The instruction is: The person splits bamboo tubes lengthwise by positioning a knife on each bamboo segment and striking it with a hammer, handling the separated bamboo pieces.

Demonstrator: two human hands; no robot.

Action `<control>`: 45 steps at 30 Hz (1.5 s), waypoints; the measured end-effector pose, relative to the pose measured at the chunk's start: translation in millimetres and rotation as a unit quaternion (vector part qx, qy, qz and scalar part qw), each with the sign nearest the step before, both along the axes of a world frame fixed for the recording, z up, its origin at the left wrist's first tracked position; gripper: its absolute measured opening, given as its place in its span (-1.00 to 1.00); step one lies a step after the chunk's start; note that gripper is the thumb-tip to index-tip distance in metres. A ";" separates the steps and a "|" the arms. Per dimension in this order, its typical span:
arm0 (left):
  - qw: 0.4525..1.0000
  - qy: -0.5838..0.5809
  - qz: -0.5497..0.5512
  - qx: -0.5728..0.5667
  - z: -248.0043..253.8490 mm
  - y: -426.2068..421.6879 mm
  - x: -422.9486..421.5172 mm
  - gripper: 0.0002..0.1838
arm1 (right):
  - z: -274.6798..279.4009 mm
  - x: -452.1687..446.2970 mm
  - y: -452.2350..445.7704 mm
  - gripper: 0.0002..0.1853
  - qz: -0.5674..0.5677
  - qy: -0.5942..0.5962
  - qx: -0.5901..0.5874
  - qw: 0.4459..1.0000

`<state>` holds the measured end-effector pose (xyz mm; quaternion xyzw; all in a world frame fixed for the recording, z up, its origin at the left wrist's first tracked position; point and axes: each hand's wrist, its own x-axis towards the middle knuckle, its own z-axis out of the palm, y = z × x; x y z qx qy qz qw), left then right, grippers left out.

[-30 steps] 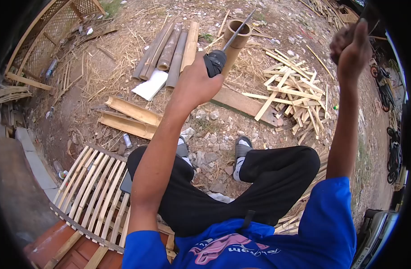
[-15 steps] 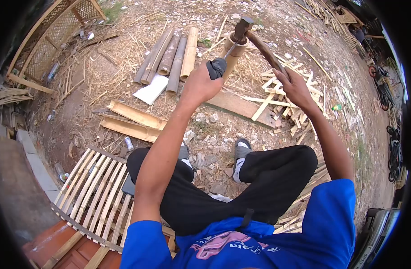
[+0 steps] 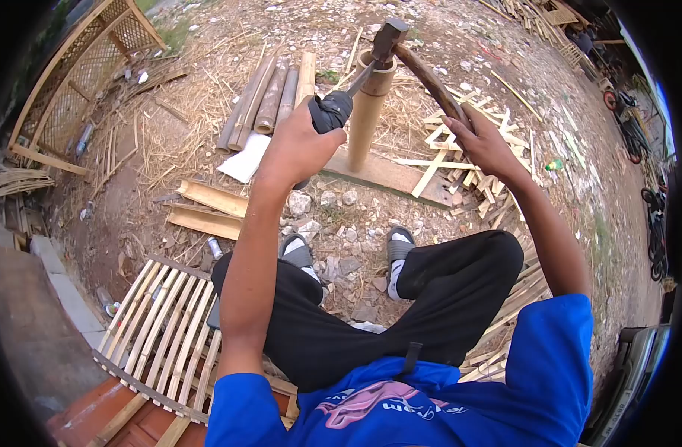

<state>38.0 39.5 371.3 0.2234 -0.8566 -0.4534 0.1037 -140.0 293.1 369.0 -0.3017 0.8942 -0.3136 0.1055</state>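
Observation:
A thick bamboo tube [image 3: 365, 123] stands upright on a wooden plank [image 3: 400, 179] in front of me. My left hand [image 3: 295, 149] is closed around the black-wrapped handle of a knife [image 3: 362, 77], whose blade reaches across the tube's top rim. In my right hand [image 3: 484, 143] is the wooden handle of a hammer [image 3: 390, 37]. The hammer's metal head is at the blade over the tube; whether the two touch, I cannot tell.
Several bamboo poles [image 3: 271, 93] lie beyond my left hand, beside a white sack [image 3: 243, 160]. Split bamboo halves [image 3: 207, 216] lie nearer. To the right is a pile of thin strips [image 3: 471, 175]. A slatted bamboo panel [image 3: 162, 320] sits at lower left.
The bamboo tube now stands more upright, with its base visible on the plank. My left hand and the knife handle have shifted left; the hammer head has moved slightly left and up in view.

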 end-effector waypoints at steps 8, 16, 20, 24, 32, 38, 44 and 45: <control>1.000 -0.011 0.000 -0.016 1.8 1.5 -3.7 -0.50 | 84.5 3.9 4.4 -0.36 -0.025 0.096 -0.144 0.985; 0.999 -0.021 -0.012 -0.025 6.0 2.5 -5.8 -0.48 | 56.1 -20.7 -7.6 -0.42 -0.098 0.198 -0.275 0.936; 0.999 -0.018 -0.003 -0.050 -5.9 10.6 -12.7 -0.45 | -19.4 -16.9 -0.5 -0.39 -0.031 0.070 0.035 0.996; 0.999 -0.012 0.016 -0.039 -19.0 11.6 -11.8 -0.43 | -17.6 -10.3 -4.9 -0.40 -0.027 0.055 0.036 0.997; 0.998 0.013 -0.011 -0.052 -24.0 -1.0 -27.8 -0.49 | 46.2 -9.3 -3.0 -0.48 -0.009 0.091 -0.008 0.996; 0.999 0.003 -0.015 -0.051 -22.4 -1.5 -33.7 -0.53 | 192.1 -0.9 -9.7 -0.34 0.001 0.235 -0.239 0.942; 0.998 -0.026 -0.018 -0.062 -14.8 -1.0 -34.6 -0.48 | 33.5 -31.4 0.3 -0.51 -0.064 0.131 -0.216 0.965; 0.997 -0.039 -0.022 -0.065 -13.7 0.6 -35.6 -0.44 | 0.0 -31.1 3.6 -0.49 -0.078 0.094 -0.084 0.989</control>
